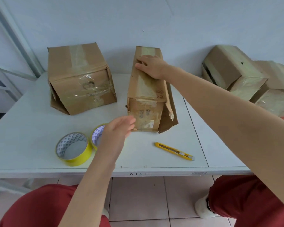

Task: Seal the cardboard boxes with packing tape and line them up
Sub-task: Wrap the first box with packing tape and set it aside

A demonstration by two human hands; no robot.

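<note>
A tall narrow cardboard box point(147, 92) stands in the middle of the white table point(31, 125), with tape along its top and a loose torn flap on its right side. My right hand point(152, 66) rests flat on the box's top, fingers straight. My left hand point(117, 128) is open at the box's near lower left corner, fingertips touching the cardboard. A wider taped box point(79, 77) stands to the left. Two yellow tape rolls lie near the front: one point(73, 148) in full view, the other point(97, 135) partly hidden behind my left hand.
A yellow utility knife point(175, 151) lies on the table to the front right of the narrow box. Several taped cardboard boxes point(236, 71) are piled at the far right. A white wall stands right behind the table. My knees in red trousers are below the table's front edge.
</note>
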